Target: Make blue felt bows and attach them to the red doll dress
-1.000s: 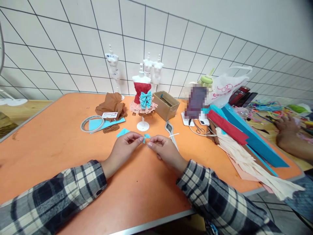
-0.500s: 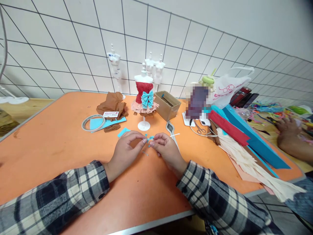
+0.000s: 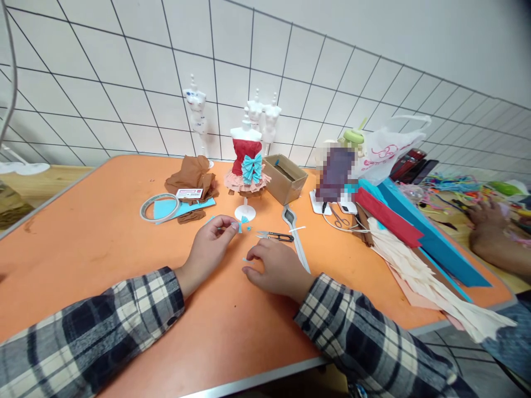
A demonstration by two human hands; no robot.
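My left hand pinches a small light-blue crepe paper bow between thumb and fingertips. Low over the orange table, my right hand has thumb and forefinger apart and nothing visible between them. A thin pale-blue strip lies close to its fingertips. Just beyond that hand rest black-handled thread snips, partly beside a blue scrap. Behind the hands stands a small dress form wearing a red top, a ruffled pink and brown paper skirt and a large light-blue bow.
Brown crepe paper, a tape roll and blue paper are at left. A cardboard box stands behind a grey zipper-like strip. Scissors and paper rolls lie right. Another person's hand is at far right.
My right hand has let go of the small bow and moved down toward the table, uncovering the snips. The left hand keeps the bow, slightly farther left.
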